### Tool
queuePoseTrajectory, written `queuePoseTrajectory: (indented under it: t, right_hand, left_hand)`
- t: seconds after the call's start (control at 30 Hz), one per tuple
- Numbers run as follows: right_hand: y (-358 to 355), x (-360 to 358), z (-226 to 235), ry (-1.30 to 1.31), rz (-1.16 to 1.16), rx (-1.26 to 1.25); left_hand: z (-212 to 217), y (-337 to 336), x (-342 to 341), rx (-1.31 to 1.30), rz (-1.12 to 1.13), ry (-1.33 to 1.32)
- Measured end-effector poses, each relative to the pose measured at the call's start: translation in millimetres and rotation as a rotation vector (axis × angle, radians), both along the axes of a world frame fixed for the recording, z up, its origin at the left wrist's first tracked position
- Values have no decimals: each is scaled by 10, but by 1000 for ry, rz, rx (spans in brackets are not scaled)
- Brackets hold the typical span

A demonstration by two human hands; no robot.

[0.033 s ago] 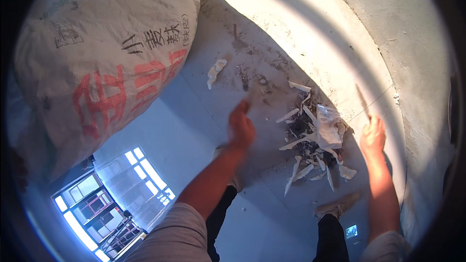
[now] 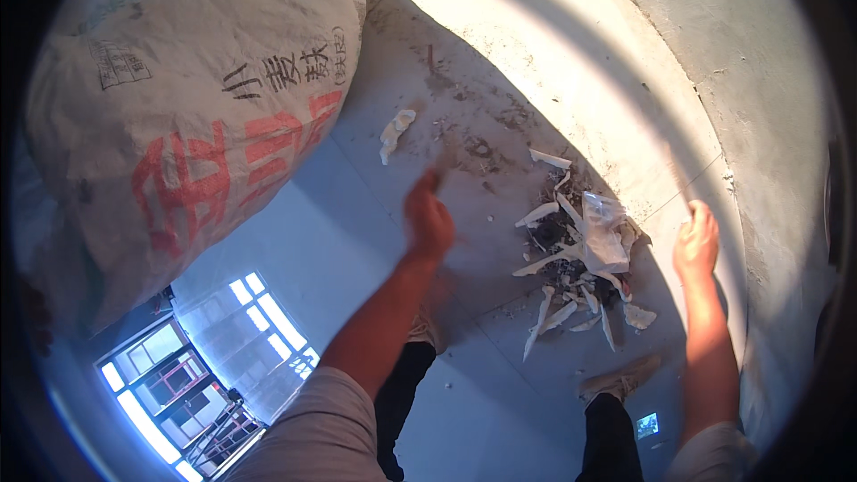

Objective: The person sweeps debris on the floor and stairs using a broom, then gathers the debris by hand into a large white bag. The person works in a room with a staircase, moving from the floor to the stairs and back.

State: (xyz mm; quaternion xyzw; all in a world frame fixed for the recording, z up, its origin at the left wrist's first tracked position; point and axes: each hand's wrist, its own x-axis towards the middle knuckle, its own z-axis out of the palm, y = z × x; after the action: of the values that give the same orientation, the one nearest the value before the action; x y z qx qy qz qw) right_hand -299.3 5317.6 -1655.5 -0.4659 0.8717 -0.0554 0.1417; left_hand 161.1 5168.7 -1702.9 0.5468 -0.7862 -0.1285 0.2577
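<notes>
My left hand point(image 2: 428, 221) is closed, slightly blurred, around a brownish thin piece point(image 2: 448, 153) smeared by motion, over the dusty floor left of a debris pile. My right hand point(image 2: 696, 241), closed too, grips a thin brown strip point(image 2: 676, 170) that is blurred and points up over the sunlit floor. Between my hands lies the pile of white broken pieces point(image 2: 561, 314) and dark dirt. A crumpled clear plastic bag point(image 2: 605, 232) rests on its right side. Neither held piece shows clearly enough to name its kind.
A large full woven sack point(image 2: 205, 54) stands at the left. A lone white fragment point(image 2: 395, 134) lies near it, and scattered dirt point(image 2: 478, 147) spreads across the floor. A pale curved wall point(image 2: 768, 125) bounds the right side. My shoe point(image 2: 620, 377) stands just below the pile.
My left hand has moved left and slightly up with its piece. My right hand has shifted slightly right and up. The pile, bag and sack look nearly the same.
</notes>
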Motion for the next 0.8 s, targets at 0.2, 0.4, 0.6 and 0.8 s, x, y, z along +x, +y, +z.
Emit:
queuePoseTrajectory:
  t: [0.2,0.4,0.6,0.8]
  right_hand:
    - [563,-930,-1109,-120,-199,5]
    - [590,686,-914,-94,145,-110]
    - [1034,674,-546,-272,-203,-350]
    - [2860,751,-1308,-523,-1445,-156]
  left_hand:
    - [-267,-1556,719,169,365,-152]
    - [-338,-776,-283,293,-110,46]
    - [-254,204,-1195,263,-396,11]
    - [-172,-521,-1597,83,-452,-8]
